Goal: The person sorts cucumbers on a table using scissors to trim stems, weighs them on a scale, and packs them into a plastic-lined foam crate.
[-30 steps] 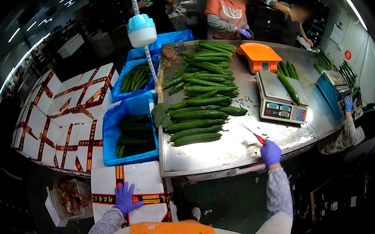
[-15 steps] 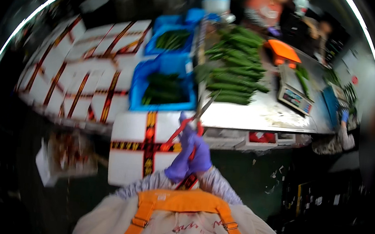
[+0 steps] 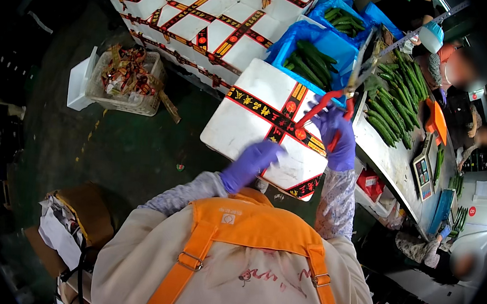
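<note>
Fingers on the right hand [image 3: 337, 138] are wrapped tight round the red handles of a pair of scissors [image 3: 341, 94], blades pointing up and away toward the steel table [image 3: 390, 159], so that hand's clamped on the tool for sure. The left hand [image 3: 249, 163], also in a purple glove, looks loosely curled with its fingertips resting on the near edge of the white foam box [image 3: 261, 119]; I can't tell if it's actually pinching anything. That box sits right in front of the person, lid on, crossed by red and black patterned tape, just beside the blue crate of cucumbers [image 3: 312, 57]. From where I'm standing it looks like the box is being opened or trimmed, with the scissors hovering over the far tape band where the strips cross, not yet biting in. My guess is the next move needs the blades dropped onto that tape and the left hand pressing the lid steady so the light foam doesn't skid. More taped boxes [image 3: 209, 16] are stacked behind, and loose cucumbers [image 3: 395, 101] cover the table.
</note>
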A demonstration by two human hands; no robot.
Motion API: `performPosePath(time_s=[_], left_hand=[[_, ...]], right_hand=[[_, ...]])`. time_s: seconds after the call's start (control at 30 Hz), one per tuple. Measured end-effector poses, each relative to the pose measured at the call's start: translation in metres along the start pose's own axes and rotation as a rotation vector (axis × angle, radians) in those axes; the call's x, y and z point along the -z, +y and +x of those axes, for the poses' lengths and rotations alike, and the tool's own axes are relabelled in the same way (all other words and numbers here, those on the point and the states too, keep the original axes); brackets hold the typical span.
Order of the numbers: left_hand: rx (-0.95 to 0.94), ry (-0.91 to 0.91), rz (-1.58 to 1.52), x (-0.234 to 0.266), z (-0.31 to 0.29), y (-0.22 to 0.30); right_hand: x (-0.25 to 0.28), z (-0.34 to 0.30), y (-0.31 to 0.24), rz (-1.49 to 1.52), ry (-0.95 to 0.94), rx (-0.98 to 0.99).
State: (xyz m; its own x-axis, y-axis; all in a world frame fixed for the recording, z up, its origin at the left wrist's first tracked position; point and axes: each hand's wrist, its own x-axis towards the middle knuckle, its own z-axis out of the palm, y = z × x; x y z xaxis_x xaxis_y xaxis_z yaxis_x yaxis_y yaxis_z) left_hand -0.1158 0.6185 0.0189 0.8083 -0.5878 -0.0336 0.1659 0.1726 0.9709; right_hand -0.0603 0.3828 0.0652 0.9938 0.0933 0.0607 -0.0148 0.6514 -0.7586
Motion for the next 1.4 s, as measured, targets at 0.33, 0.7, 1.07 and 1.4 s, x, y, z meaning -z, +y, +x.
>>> performPosePath(time_s=[0.33,0.7,1.07,1.4], left_hand=[[-0.130,0.219,-1.071,0.055,0.022,0.002],[0.133,0.954,-0.569,0.190,-0.068,-0.107],[0.437,0.548,-0.727,0.106,-0.109,-0.234],[0.295,0.503,-0.755,0.106,-0.095,-0.199]], right_hand=[[-0.104,-0.014,0.091,-0.502,-0.159,-0.421],[-0.089,-0.034,0.069,-1.213,-0.161,-0.857],[0.015,-0.059,0.097,-0.874,-0.524,-0.806],[-0.057,-0.061,0.038,-1.406,-0.427,-1.195]])
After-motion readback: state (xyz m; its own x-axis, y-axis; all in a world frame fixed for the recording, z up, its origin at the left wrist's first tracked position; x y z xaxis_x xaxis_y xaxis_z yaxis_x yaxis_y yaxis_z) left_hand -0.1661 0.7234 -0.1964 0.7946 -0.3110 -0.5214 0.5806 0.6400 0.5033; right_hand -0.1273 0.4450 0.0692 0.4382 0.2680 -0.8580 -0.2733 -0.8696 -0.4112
